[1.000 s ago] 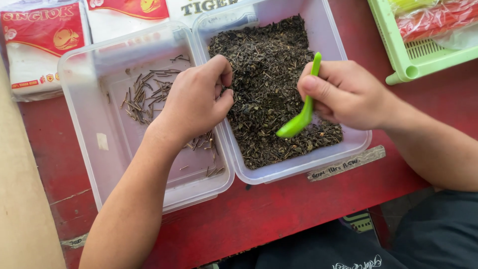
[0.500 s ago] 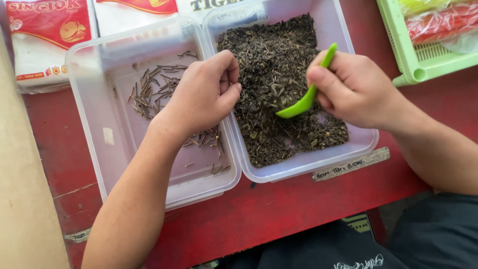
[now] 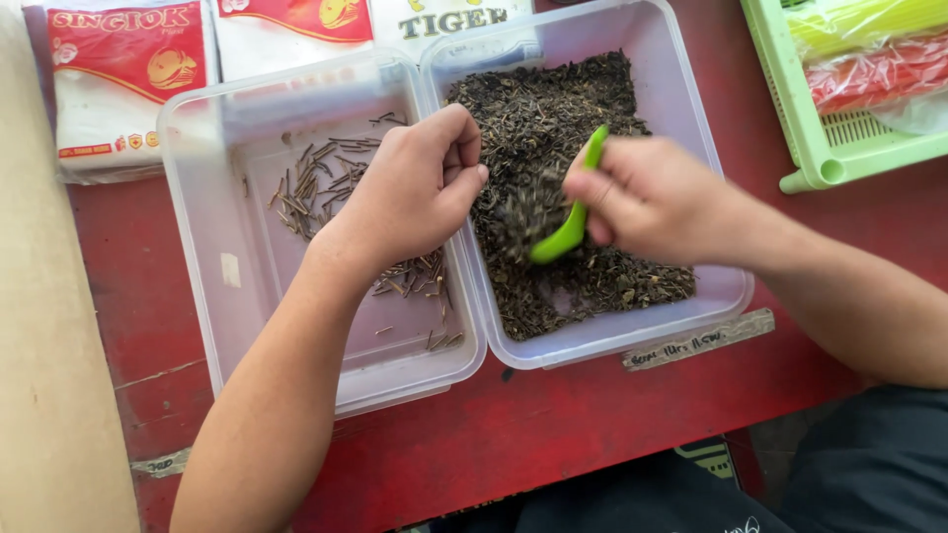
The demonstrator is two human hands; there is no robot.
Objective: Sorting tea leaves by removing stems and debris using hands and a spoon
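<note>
Two clear plastic tubs stand side by side on a red table. The right tub [image 3: 726, 286] is filled with dark loose dried leaves [image 3: 553, 118]. The left tub [image 3: 227, 178] holds a thin scatter of small brown stems [image 3: 316, 188]. My right hand [image 3: 652, 197] grips a green plastic spoon [image 3: 573, 222] whose bowl carries a blurred clump of leaves above the right tub. My left hand [image 3: 410, 192] hovers over the wall between the tubs, fingers curled and pinched together; whether they hold anything is hidden.
White and red packets [image 3: 118, 79] lie along the far edge behind the tubs. A light green plastic basket [image 3: 820, 148] with bagged items sits at the far right. A beige surface [image 3: 49, 345] borders the red table [image 3: 513, 434] on the left.
My right hand has lifted the green spoon out of the leaves and swung it left, toward my left hand, carrying leaves. My left hand has stayed over the divide between the tubs.
</note>
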